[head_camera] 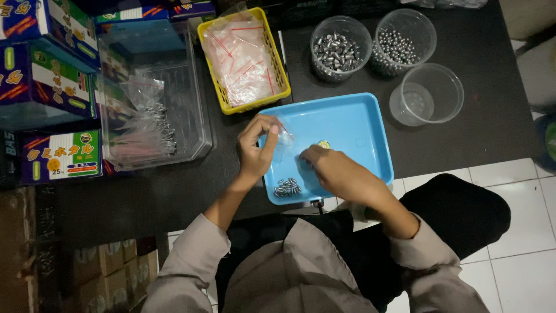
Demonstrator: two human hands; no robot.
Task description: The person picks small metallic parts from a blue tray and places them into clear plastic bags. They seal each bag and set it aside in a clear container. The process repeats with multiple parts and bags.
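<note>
My left hand pinches a small clear plastic bag with a red strip, held over the left side of a blue tray. My right hand rests fingers-down on the tray floor just right of the bag; whether it holds anything is hidden. A small pile of grey metal pieces lies in the tray's near left corner. A small yellowish item sits on the tray beyond my right fingers.
A yellow basket holds empty clear bags. A clear bin at left holds filled bags. Three round clear tubs stand at the back: grey pieces, steel balls, one empty. Colourful boxes are stacked at far left.
</note>
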